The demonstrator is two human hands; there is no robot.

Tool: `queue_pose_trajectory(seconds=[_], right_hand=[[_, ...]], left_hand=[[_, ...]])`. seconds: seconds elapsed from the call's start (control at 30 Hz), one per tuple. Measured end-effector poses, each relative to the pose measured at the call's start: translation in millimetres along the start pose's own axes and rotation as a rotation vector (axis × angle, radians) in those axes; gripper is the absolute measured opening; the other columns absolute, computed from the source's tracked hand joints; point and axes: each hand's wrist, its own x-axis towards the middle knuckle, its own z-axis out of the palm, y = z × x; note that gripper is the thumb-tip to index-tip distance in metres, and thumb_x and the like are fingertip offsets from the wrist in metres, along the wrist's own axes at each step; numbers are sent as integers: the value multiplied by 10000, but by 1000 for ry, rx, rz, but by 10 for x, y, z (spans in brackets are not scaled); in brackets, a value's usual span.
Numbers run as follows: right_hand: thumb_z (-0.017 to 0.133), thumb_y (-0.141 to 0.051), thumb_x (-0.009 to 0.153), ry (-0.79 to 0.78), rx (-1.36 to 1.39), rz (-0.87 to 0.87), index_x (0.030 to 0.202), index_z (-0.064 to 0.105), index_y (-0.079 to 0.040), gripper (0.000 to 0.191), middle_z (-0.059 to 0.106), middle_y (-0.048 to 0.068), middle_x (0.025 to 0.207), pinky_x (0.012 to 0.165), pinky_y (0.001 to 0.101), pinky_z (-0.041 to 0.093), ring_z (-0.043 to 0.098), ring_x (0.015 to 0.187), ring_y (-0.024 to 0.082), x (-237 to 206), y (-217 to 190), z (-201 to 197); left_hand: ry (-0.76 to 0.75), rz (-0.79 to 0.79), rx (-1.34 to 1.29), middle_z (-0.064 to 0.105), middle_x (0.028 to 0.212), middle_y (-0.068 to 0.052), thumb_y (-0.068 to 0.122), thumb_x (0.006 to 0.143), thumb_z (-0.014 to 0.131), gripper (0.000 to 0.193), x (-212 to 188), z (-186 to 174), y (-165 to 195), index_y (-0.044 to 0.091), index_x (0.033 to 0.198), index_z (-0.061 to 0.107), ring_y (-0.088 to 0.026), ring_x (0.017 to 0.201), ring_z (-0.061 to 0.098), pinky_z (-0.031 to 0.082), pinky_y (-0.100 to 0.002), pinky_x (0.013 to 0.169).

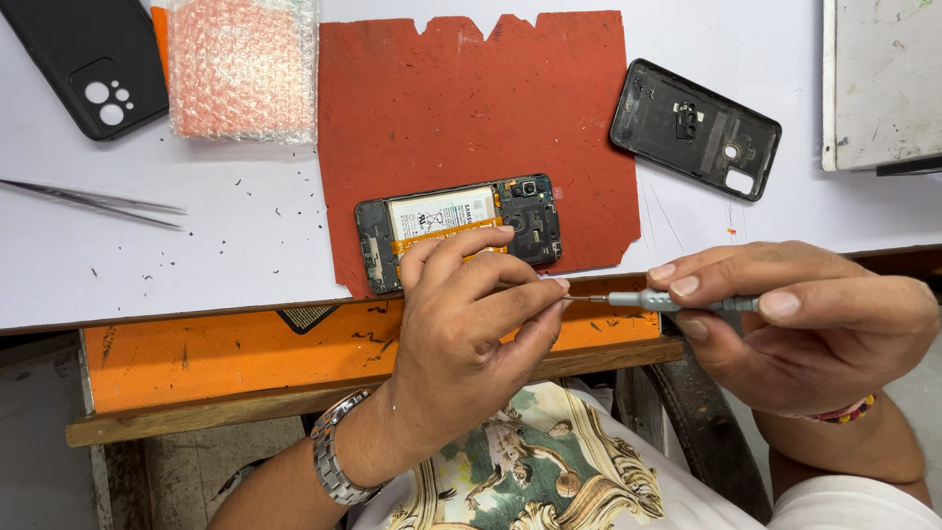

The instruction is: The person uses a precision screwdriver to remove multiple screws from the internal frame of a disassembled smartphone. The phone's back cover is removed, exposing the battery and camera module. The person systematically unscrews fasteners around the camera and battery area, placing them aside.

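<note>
A: Viewing from the head camera: what are the hands holding?
B: The right hand (pixel 805 319) is gripping a grey screwdriver (pixel 677 301); the left hand (pixel 471 324) is pinching its tip, fingers closed.
A: And the opened phone (pixel 459 231)?
B: It is lying on the red mat (pixel 471 108) on the white surface (pixel 196 245), just behind the left hand.

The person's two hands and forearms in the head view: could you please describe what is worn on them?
The left hand is bare, with a silver metal link wristwatch on the wrist. The right hand is bare too, with a beaded bracelet in red and other colours at the wrist. No sleeves or gloves cover either forearm.
</note>
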Motion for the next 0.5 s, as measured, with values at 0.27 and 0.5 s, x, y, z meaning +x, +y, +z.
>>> queue_pose_trajectory(seconds=[0.27, 0.5], right_hand=[[747, 20, 843, -74, -5, -43, 1204, 484, -35, 450, 706, 247, 1010, 853, 443, 679, 758, 1007, 338, 19, 19, -15], [708, 102, 860, -119, -42, 57, 1207, 495, -22, 426, 706, 224, 1047, 897, 417, 674, 748, 1036, 309, 101, 90, 65]], left_hand=[[-34, -12, 94, 688, 1009, -5, 192, 907, 804, 226, -34, 40, -38, 122, 1116, 755, -268, 1248, 581, 319, -454, 1090], [-67, 98, 432, 566, 1395, -153, 309, 987, 771, 345, -54, 187, -222, 142, 1283, 711, -344, 1367, 449, 281, -518, 1134]])
